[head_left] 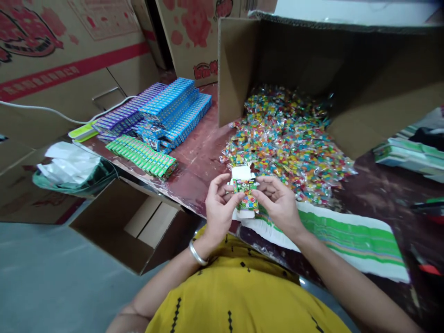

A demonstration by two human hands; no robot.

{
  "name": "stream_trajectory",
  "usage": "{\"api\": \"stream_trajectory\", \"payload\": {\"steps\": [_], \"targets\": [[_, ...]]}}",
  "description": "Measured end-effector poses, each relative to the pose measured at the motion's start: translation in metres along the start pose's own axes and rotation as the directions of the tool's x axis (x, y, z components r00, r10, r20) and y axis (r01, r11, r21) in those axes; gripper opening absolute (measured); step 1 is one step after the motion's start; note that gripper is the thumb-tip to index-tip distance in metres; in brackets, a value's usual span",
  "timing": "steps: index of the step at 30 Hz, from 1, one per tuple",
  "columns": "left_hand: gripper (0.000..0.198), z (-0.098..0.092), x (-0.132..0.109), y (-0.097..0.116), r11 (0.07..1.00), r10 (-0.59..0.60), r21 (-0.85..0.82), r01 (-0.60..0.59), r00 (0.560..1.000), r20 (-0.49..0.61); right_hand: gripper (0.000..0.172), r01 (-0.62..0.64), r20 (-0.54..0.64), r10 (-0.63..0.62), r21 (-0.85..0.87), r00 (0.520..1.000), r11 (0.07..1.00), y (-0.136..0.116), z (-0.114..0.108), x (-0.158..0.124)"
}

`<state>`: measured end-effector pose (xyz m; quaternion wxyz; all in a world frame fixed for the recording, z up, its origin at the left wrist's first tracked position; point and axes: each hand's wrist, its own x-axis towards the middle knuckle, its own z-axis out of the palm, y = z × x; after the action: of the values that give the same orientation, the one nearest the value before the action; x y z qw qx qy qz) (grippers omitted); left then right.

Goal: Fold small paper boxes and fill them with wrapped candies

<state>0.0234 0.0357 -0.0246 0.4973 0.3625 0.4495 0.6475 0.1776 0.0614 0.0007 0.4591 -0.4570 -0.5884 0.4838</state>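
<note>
Between both hands is a small green printed candy box [244,189], its white end flaps standing out at top and bottom. My left hand [221,203] grips the box's left side, with the thumb on the front. My right hand [277,201] pinches the right side, thumb across the front. Just beyond the hands lies a heap of clear-wrapped colourful candies [284,143], spilling from a carton. Beside and beneath my right forearm is a long row of flat green-and-white box blanks [350,233]. What the box contains is hidden.
Stacked blue boxes [173,111], purple boxes [128,111] and a row of green boxes [142,155] stand on the table's left. A large carton [236,69] opens behind the candies. Below the left edge sit an open carton [111,226] and a green bin [55,182] of white plastic.
</note>
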Motion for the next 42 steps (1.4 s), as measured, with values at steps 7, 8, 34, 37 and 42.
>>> {"api": "stream_trajectory", "payload": {"steps": [7,8,34,37,42], "targets": [[0.042,-0.016,-0.002,0.006,0.990,-0.048,0.138,0.016,0.971,0.234,0.034,0.078,0.055,-0.069,-0.178,0.996,0.981,0.009,0.001,-0.009],[0.040,-0.019,-0.001,0.008,0.990,-0.074,0.135,0.038,0.958,0.277,0.030,0.106,0.068,-0.093,-0.229,0.993,0.968,0.011,0.000,-0.010],[0.041,-0.028,0.001,0.026,0.985,-0.071,0.172,0.031,0.971,0.230,0.031,-0.171,0.279,0.154,0.036,0.948,0.985,-0.011,0.006,0.042],[0.048,-0.030,0.002,0.025,0.987,-0.085,0.154,0.048,0.966,0.244,0.034,-0.169,0.267,0.160,0.011,0.950,0.985,-0.012,0.005,0.046],[0.050,-0.031,0.003,0.025,0.982,-0.087,0.184,0.042,0.966,0.243,0.028,0.074,0.211,-0.048,-0.116,0.976,0.991,-0.016,0.009,0.037]]}}
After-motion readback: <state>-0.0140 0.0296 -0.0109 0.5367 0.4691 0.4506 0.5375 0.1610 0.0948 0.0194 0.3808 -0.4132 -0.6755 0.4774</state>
